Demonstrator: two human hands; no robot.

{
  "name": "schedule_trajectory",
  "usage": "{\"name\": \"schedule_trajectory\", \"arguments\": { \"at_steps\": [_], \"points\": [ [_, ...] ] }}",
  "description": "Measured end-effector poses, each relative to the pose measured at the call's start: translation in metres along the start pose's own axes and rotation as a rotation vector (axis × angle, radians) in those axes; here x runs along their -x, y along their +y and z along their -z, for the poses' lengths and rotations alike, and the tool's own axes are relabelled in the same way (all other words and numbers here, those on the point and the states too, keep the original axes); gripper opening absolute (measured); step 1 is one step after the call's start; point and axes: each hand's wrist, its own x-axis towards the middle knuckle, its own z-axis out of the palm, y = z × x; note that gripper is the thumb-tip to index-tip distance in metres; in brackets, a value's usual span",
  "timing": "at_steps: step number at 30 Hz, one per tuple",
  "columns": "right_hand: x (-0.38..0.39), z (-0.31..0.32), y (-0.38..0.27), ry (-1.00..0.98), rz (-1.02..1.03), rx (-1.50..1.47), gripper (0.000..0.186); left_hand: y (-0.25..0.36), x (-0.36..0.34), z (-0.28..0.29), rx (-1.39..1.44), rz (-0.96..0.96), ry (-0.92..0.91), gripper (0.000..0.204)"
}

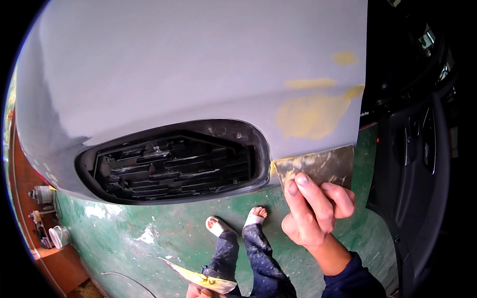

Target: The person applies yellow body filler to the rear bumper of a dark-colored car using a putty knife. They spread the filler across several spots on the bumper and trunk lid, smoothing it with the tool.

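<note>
A flat, stained metal putty spreader (pixel 332 166) is pinched in my right hand (pixel 315 213). Its upper edge lies against or just in front of the lower part of the grey car body panel (pixel 164 64), to the right of a dark oval opening with a slatted black insert (pixel 174 166). Yellow filler (pixel 313 116) covers the panel above the spreader in a large patch, with smaller patches higher up. Down at the lower edge, my left hand (pixel 198 292), partly cut off, grips a thin mixing plate (pixel 201 280) smeared with yellow filler.
To the right stands an open black car door (pixel 415 149). Tools and a white round container (pixel 59 237) rest on a brown wooden shelf (pixel 62 268) at the left. A thin cable (pixel 129 278) crosses the green floor (pixel 134 218), where my feet stand in pale sandals.
</note>
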Motion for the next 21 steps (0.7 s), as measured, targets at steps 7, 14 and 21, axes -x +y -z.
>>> {"name": "schedule_trajectory", "arguments": {
  "at_steps": [7,14,21],
  "points": [
    [0.029,-0.016,-0.003,0.041,0.01,0.027,0.016,0.005,-0.007,-0.004,0.003,0.019,0.011,0.038],
    [0.031,0.005,-0.002,0.026,0.028,-0.044,0.016,0.01,-0.009,-0.008,0.007,0.025,0.018,0.036],
    [0.004,-0.003,0.001,-0.013,0.001,-0.004,0.016,0.013,-0.01,-0.011,0.008,0.029,0.019,0.035]
  ]
}}
